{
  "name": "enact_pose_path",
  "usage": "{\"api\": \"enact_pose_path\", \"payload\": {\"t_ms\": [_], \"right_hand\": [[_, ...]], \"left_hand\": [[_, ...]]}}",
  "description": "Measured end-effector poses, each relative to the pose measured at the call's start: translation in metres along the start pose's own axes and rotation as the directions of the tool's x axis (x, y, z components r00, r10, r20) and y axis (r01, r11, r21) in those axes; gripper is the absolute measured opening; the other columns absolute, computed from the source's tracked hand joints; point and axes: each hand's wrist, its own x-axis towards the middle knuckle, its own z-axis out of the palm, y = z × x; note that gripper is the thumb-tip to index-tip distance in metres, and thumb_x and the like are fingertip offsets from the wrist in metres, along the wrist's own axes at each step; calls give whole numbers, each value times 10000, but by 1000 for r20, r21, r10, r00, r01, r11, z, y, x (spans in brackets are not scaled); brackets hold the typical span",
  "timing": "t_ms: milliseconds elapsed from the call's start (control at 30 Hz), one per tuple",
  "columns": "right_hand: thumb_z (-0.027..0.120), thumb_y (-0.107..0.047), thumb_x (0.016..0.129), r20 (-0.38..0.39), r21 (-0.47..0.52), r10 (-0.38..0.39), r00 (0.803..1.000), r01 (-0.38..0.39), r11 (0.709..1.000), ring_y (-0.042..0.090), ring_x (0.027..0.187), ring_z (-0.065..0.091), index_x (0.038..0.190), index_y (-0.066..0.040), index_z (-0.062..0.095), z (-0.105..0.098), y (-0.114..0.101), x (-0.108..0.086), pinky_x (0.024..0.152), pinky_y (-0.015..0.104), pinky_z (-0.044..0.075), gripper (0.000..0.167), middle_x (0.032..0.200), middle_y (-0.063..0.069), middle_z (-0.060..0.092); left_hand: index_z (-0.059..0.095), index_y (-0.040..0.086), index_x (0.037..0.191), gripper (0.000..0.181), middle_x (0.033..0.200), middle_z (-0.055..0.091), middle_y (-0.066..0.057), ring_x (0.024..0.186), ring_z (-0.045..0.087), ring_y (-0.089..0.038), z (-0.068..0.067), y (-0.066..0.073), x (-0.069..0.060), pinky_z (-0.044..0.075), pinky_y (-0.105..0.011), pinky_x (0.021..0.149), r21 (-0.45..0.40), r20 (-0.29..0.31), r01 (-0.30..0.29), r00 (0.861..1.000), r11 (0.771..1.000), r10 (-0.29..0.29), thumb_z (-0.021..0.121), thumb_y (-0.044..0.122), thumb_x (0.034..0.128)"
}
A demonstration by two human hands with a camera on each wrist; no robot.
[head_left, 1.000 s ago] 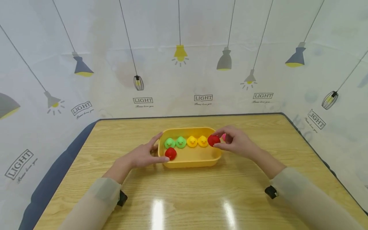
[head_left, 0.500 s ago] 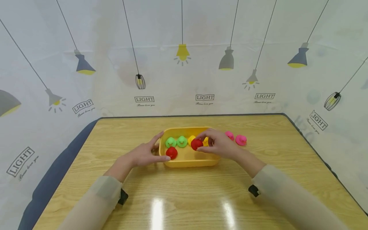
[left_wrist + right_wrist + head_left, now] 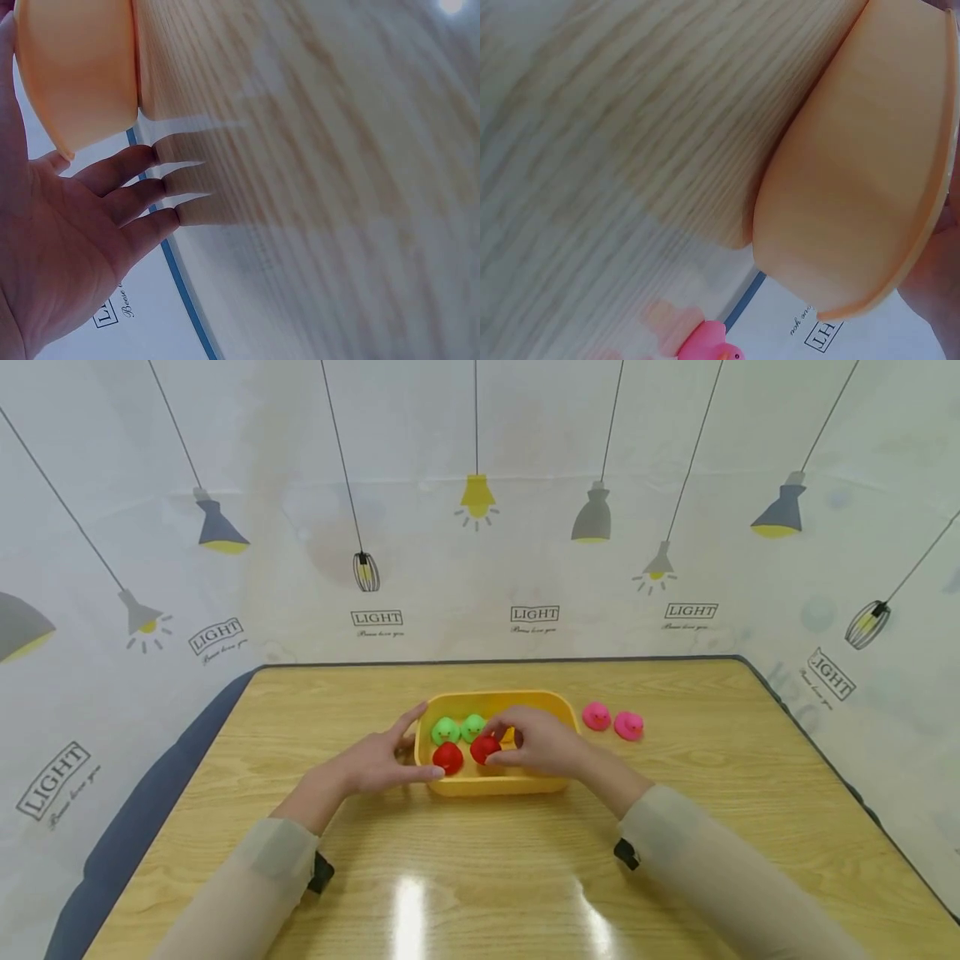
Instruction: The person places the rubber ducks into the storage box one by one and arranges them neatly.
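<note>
- Nearest, behind the hands, the head view alone shows a pale left sleeve [image 3: 247, 877] and right sleeve [image 3: 697, 852], with a dark device [image 3: 320, 872] under the left wrist and its dark twin [image 3: 627, 853] under the right.
- The left hand [image 3: 372, 764] is spread wide around the yellow tray [image 3: 495, 787] at its left end, thumb on the near side, forefinger reaching the far corner. The left wrist view adds what the head view hides: three straight fingers fanned outside the tray, tips meeting the table [image 3: 450, 852].
- Just beside that thumb, inside the tray, sits a red toy [image 3: 448, 758].
- The right hand [image 3: 542, 743] is nearly closed, pinching a second red toy [image 3: 484, 750] between thumb and fingers within the tray; whether it touches the floor cannot be told. Only the head view shows this grip; in the right wrist view the tray's wall covers most of the hand.
- Beyond the red toys, between the hands, lie two green ducks [image 3: 446, 732]. A yellow toy [image 3: 507, 735] peeks from under the right hand, mostly covered.
- Past the right hand, outside the tray, are two pink ducks [image 3: 596, 716]; the right wrist view catches one's eye and bill.
- Farthest, beyond both hands, hangs a lamp-printed backdrop [image 3: 442, 585].
</note>
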Motion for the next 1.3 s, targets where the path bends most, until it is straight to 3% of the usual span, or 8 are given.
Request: {"api": "enact_pose_path", "payload": {"t_ms": [133,367,633,1067,1300], "right_hand": [[890,-344,952,34,-7,41,999,-40,999,198,993,650,1253,-199,764,5,-4,7,911,358,579,357,1129,-45,740],[891,-332,951,79,-48,69,995,-65,997,182,1044,660,1228,-208,765,13,-5,16,1015,413,579,330,1106,-64,745],[899,-322,940,86,-61,104,991,-99,993,161,1028,647,1227,-224,764,17,-1,19,1018,386,580,332,1090,-84,732],[832,-209,1005,99,-21,54,994,-52,998,175,1090,680,1288,-185,766,12,3,17,1069,433,593,292,1160,-47,763],[837,-233,1002,95,-19,81,992,-80,997,139,1049,668,1262,-217,766,17,4,20,1050,396,599,270,1136,-81,757]], "left_hand": [[-13,608,1706,1200,1719,497,-66,1590,404,-530,-2,1,-1,302,-781,1264,-7,9,-3,1000,1000,3,738,883,812],[-32,543,1732,1199,1716,498,-61,1584,392,-558,-3,2,-3,321,-793,1242,21,10,-14,1000,1000,14,698,888,845],[-4,516,1744,1199,1713,501,-47,1599,396,-520,-1,0,-3,320,-737,1280,8,6,-6,1000,1000,6,734,843,857],[-17,569,1723,1181,1720,491,-58,1601,384,-531,-1,2,-1,307,-759,1274,12,6,-6,1000,1000,6,720,864,849],[-14,562,1726,1175,1720,493,-55,1599,389,-530,-1,2,-2,311,-758,1273,6,9,-2,1000,1000,2,730,841,860]]}}
